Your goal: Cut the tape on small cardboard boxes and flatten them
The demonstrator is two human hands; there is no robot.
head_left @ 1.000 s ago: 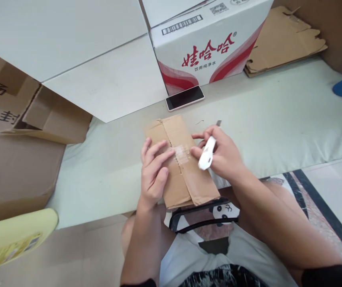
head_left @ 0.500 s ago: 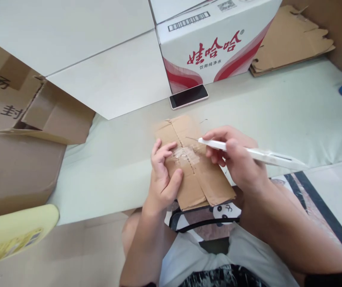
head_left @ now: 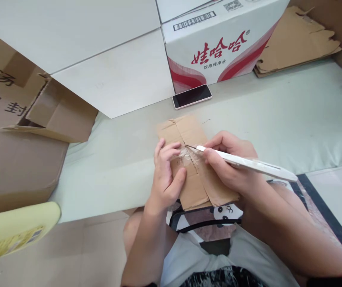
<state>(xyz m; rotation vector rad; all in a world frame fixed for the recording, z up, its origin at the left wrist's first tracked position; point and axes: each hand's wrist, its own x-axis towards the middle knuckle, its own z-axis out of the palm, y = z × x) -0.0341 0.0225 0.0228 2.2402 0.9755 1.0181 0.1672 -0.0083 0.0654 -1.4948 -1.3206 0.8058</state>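
Note:
A small, flattened piece of brown cardboard [head_left: 189, 187] lies in front of me, near end over my lap. Down its middle runs a seam with a row of dark marks. Clear tape [head_left: 185, 157], wrinkled and shiny, crosses that seam. My left hand [head_left: 168, 171] rests on the cardboard's left side, fingers and thumb spread. Closed like a pen grip, my right hand [head_left: 233, 159] holds a slim white-handled pointed tool [head_left: 254, 164]. Its thin dark tip appears to touch the seam just above the tape.
A phone [head_left: 192, 96] lies on the pale green cloth [head_left: 114, 167] before a white-and-red water carton [head_left: 219, 56]. White boxes [head_left: 114, 79] and an open brown carton [head_left: 63, 111] stand left. Flattened cardboard [head_left: 296, 44] lies back right; a yellow object [head_left: 18, 227] is front left.
The tool's tip has come down and slightly left relative to the cardboard, onto the seam. My left hand stays in place on the cardboard. The view has shifted slightly.

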